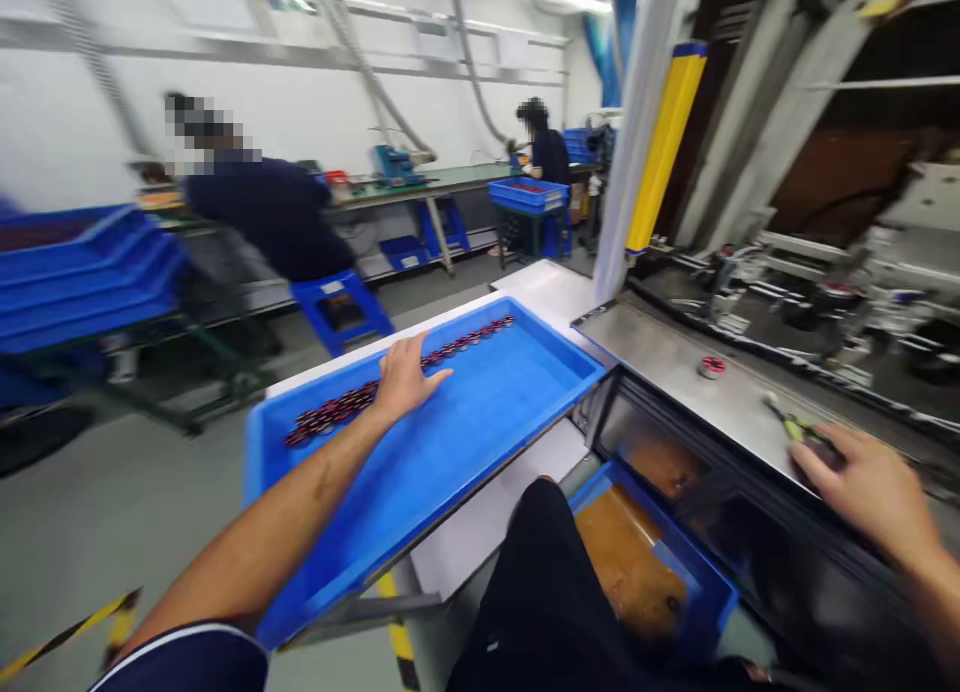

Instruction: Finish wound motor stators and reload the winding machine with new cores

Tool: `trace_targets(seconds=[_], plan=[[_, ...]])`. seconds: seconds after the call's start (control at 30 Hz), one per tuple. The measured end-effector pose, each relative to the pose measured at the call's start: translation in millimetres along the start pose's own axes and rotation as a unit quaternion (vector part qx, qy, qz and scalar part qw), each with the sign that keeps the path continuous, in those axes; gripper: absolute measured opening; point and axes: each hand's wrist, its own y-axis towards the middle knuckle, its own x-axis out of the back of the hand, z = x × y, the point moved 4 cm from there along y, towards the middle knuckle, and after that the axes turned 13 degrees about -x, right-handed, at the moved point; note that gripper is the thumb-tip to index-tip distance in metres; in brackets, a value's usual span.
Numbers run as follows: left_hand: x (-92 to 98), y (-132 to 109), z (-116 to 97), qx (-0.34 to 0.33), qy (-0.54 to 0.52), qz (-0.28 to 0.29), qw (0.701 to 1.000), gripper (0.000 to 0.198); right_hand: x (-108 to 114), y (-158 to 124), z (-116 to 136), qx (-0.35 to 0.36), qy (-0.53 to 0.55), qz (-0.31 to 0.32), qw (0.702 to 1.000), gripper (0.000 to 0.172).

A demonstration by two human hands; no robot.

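Mid-frame, our left hand (403, 377), grip hidden, should treat small red-black round parts (337, 409) gently, our right hand (866, 480) clasping a green-black tool (795, 429)

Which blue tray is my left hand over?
The tray directly in front of you: your left hand is at its line of red-and-black parts. The stacked trays at left, the distant tray and the lower bin are farther off.

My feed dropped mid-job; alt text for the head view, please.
The left hand is over a line of small dark red parts in a blue tray; the right hand holds a green-and-black tool at a metal ledge with one round red part.
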Motion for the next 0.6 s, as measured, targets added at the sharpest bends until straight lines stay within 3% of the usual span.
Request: trace_targets(seconds=[0.07,0.17,0.27,0.33,0.4,0.47,0.6], plan=[[-22.1,37.7,-71.2,-0.105,-0.079,0.018,0.991,0.060,-5.8,-2.0,-8.2,-0.012,-0.033,0.010,0.999,0.031],[-68.7,81.9,-189.0,-0.226,-0.194,0.070,0.952,0.040,-10.0,-4.8,-10.5,-0.027,-0.057,0.012,0.998,0.037],[-121.6,105.9,-291.7,-0.285,-0.293,0.141,0.902,0.029,-7.6,-9.0,-6.8,-0.031,-0.067,0.013,0.997,0.035],[-150.1,112.5,-341.8,-0.302,-0.351,0.182,0.868,0.032,-4.1,-12.1,-4.4,-0.029,-0.069,0.013,0.997,0.033],[-168.6,114.2,-375.8,-0.311,-0.400,0.211,0.836,0.035,-1.4,-14.7,-3.3,-0.025,-0.068,0.011,0.997,0.032],[-177.1,113.4,-395.4,-0.313,-0.437,0.227,0.812,0.036,-1.0,-16.6,-2.8,-0.019,-0.060,0.004,0.998,0.032],[-166.9,102.5,-406.3,-0.302,-0.478,0.216,0.796,0.037,2.3,-18.9,2.4,-0.005,-0.023,-0.026,0.999,0.032]])
